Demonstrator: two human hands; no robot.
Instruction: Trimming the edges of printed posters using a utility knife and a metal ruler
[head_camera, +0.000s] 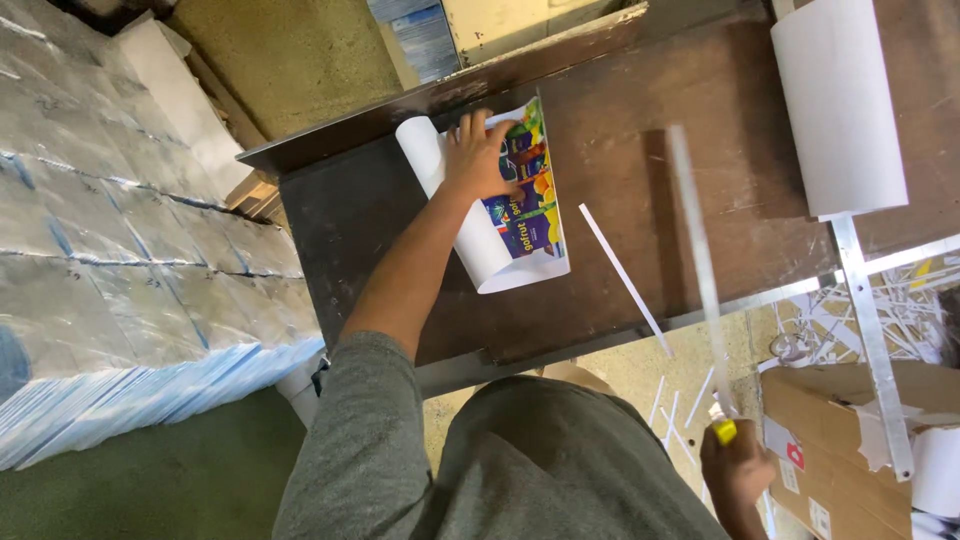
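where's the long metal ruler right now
In the head view, the long metal ruler is on the right, gripped at its yellow end by the right hand, angled above the dark wooden table.

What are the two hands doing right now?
Left hand: open, pressing flat on the curled printed sheet.
Right hand: closed around the yellow-handled long blade.

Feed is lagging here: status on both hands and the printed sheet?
Left hand flat on printed sheet, pinning it to the dark table. Right hand, grip shut on long ruler, blurred. Paper strip beside sheet.
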